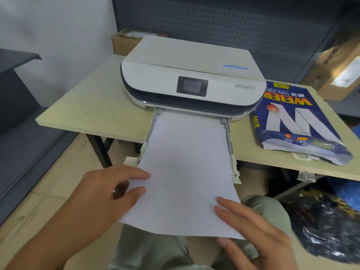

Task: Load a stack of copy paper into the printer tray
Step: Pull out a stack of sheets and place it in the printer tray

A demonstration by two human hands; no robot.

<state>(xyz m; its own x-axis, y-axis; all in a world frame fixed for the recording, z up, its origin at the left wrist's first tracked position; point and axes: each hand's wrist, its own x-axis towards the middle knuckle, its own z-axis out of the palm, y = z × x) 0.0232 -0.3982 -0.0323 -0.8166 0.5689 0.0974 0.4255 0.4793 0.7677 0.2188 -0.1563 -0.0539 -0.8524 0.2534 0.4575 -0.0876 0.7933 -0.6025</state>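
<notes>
A white printer sits on a pale table, its paper tray pulled out over the front edge. A white stack of copy paper lies partly in the tray, its near end sticking out and sagging toward me. My left hand grips the stack's left edge, thumb and fingers on top. My right hand holds the near right corner, fingers on top and thumb under the edge.
An opened blue copy-paper wrapper lies on the table right of the printer. Cardboard boxes stand at the far right and behind the printer. Dark plastic bags lie on the floor at right. A dark shelf is at left.
</notes>
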